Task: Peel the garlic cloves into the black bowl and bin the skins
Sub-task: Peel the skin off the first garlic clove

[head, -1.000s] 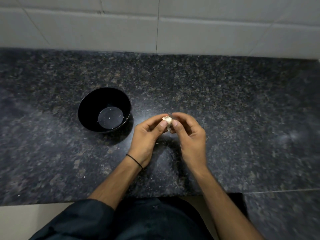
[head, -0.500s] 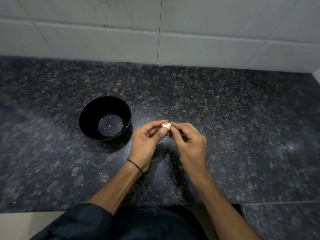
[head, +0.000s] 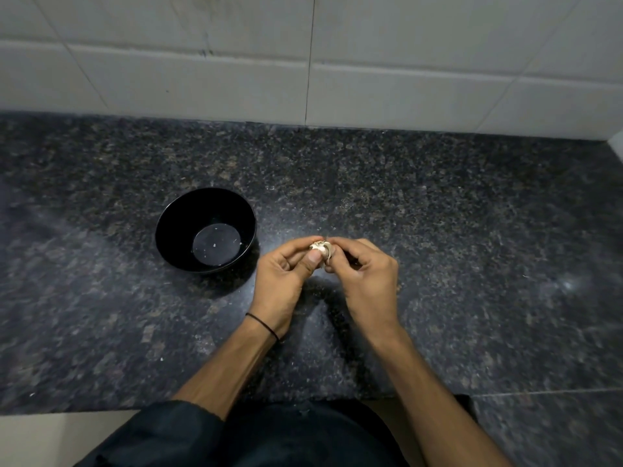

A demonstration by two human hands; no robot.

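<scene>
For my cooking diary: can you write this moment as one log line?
step: peeling | left hand: pinches garlic | right hand: pinches garlic | black bowl: no cloves inside

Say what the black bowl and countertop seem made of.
Black bowl: smooth, semi-gloss, likely plastic or melamine, though glazed ceramic is possible; soft sheen on its wall. Countertop: polished granite by its look, dark with brown-grey flecks and reflected glare.

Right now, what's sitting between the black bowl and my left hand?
Nothing. The head view shows only a narrow strip of bare counter between the black bowl and the left hand, which pinches the garlic.
</scene>
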